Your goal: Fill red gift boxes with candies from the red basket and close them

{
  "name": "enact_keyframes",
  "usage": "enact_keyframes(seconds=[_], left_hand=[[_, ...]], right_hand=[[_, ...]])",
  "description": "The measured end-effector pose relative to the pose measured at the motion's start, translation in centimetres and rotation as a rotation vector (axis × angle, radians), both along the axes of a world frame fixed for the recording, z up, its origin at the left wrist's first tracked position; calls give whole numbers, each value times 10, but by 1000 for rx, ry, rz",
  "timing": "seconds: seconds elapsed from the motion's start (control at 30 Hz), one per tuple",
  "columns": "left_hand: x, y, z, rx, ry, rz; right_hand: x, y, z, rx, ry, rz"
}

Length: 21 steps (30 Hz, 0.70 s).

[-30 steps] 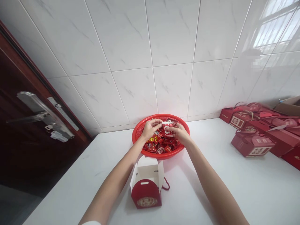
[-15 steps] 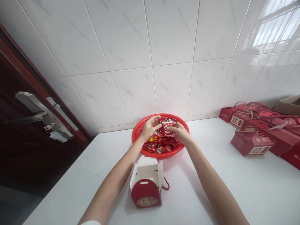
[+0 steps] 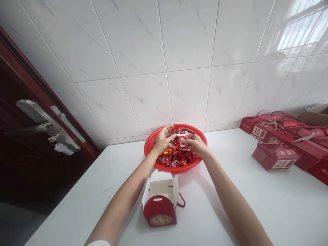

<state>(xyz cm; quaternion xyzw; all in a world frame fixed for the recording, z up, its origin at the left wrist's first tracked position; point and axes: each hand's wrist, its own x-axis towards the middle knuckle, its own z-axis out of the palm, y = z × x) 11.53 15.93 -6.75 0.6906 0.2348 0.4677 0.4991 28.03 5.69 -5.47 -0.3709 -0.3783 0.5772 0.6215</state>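
Observation:
A red plastic basket [image 3: 150, 147] stands against the tiled wall with several red wrapped candies [image 3: 175, 161] in it. Over the basket, my right hand [image 3: 197, 143] pinches a red and white candy packet [image 3: 182, 141] between thumb and fingers. My left hand [image 3: 164, 139] is at the packet's left edge, its thumb and fingers closed around that side. In front of the basket, between my forearms, an open red box [image 3: 160, 212] with white inner flaps sits on the white table, a dark red cord at its right side.
Several closed red gift boxes [image 3: 276, 158] are piled at the right of the white table [image 3: 230, 177]. Behind them lies a brown cardboard box [image 3: 315, 116]. A dark wooden door with a metal handle [image 3: 42, 127] and keys stands at the left.
The packet is tilted slightly differently between my hands, which have barely moved. The basket and the open box have stayed in place.

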Motion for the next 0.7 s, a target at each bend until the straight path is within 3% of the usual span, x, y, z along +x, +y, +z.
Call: enact_keyframes(seconds=[0.7], left_hand=[[2, 2, -3, 13, -35, 1]], right_hand=[[3, 2, -4, 73, -96, 122]])
